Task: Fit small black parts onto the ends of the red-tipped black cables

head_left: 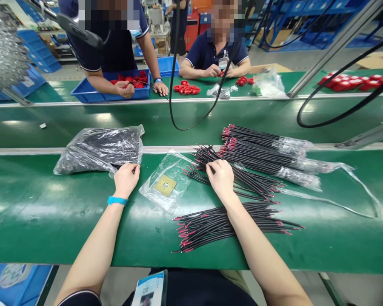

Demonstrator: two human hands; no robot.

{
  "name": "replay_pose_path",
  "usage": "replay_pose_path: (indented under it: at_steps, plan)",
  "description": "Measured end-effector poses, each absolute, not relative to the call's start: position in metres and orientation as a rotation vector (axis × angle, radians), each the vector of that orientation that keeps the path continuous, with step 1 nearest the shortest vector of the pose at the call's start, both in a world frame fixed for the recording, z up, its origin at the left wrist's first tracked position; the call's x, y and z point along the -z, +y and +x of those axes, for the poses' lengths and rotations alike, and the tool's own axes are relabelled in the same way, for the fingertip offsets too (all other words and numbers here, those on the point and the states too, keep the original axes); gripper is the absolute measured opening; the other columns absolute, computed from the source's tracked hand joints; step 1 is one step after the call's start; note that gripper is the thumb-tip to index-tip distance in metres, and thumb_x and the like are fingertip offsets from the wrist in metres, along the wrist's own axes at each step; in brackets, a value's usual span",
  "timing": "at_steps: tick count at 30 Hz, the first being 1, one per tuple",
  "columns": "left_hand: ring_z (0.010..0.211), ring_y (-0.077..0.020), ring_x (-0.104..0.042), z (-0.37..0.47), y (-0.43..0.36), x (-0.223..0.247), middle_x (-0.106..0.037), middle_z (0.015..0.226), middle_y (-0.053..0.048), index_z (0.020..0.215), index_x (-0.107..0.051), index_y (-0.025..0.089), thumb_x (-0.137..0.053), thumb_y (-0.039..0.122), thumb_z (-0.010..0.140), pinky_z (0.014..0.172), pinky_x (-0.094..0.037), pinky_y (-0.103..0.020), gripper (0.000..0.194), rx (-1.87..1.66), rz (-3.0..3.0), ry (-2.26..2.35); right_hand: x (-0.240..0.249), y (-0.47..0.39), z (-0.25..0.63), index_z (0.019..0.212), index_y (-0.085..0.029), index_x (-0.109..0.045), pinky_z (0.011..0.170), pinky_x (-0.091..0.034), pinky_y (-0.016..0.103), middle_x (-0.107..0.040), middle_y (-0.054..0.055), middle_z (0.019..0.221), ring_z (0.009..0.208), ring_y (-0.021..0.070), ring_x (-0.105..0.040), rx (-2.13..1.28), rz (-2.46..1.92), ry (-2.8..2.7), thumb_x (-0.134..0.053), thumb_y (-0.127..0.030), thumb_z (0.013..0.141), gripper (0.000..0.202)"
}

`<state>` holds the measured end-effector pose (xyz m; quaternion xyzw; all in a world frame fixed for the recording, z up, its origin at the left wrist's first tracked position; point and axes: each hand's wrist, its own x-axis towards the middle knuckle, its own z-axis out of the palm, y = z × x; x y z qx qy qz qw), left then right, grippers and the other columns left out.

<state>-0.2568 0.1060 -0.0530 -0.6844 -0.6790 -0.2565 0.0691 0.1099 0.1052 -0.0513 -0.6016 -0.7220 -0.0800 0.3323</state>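
My left hand (127, 179) is closed at the right end of a clear plastic bag (98, 148) full of dark items; a dark piece shows beside its fingers, too small to name. My right hand (221, 175) is pinched over the left end of a loose pile of black cables (252, 180) with red ends; what its fingertips hold is hidden. Between my hands lies a flat clear bag (147, 189) with a yellowish square plate (165, 185) showing a central hole. Nearer me, another row of black cables (207, 227) passes under my right forearm.
Wrapped cable bundles (293, 163) lie at the right, trailing a plastic strip. Across the belt (147, 114), two people handle red parts beside a blue bin (83, 94). A black cable loop (191, 127) hangs over the middle, another at the upper right.
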Motion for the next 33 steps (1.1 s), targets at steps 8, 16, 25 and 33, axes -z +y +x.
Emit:
replay_pose_path:
  at_steps: [8,16,25,33]
  plan:
    - [0.076,-0.0206,-0.063,-0.256,0.105,0.052,-0.069,0.081,-0.006,0.088,-0.073,0.019,-0.048,0.036,0.093,0.068,-0.041,-0.03,0.03,0.777,-2.058,-2.062,0.046,0.104,0.111,0.088,-0.018,-0.062,0.077,-0.032,0.035,-0.063,0.006,0.088,0.086,0.0212,-0.05,0.211,-1.616,-2.006,-0.053,-0.025,0.095,0.014]
    - [0.076,-0.0202,-0.063,-0.257,0.106,0.052,-0.069,0.081,-0.006,0.089,-0.073,0.02,-0.048,0.036,0.093,0.069,-0.042,-0.029,0.03,0.769,-2.064,-2.054,0.048,0.105,0.109,0.096,-0.016,-0.057,0.08,-0.036,0.035,-0.064,0.008,0.09,0.083,0.0208,-0.053,0.159,-1.61,-1.844,-0.041,-0.023,0.1,0.018]
    - [0.076,-0.0195,-0.063,-0.256,0.105,0.051,-0.069,0.082,-0.006,0.089,-0.073,0.019,-0.049,0.035,0.093,0.068,-0.041,-0.029,0.03,0.768,-2.069,-2.056,0.045,0.096,0.102,0.101,-0.019,-0.063,0.074,-0.047,0.025,-0.067,0.005,0.091,0.083,0.0147,-0.062,-0.131,-1.341,-1.792,-0.047,-0.031,0.099,0.021]
    - [0.076,-0.0196,-0.063,-0.256,0.105,0.052,-0.07,0.084,-0.006,0.089,-0.073,0.018,-0.048,0.035,0.093,0.068,-0.041,-0.028,0.03,0.774,-2.069,-2.059,0.041,0.09,0.099,0.09,-0.017,-0.067,0.06,-0.042,0.023,-0.062,0.002,0.071,0.057,0.0093,-0.052,-0.106,-1.286,-1.789,-0.051,-0.03,0.097,0.022]
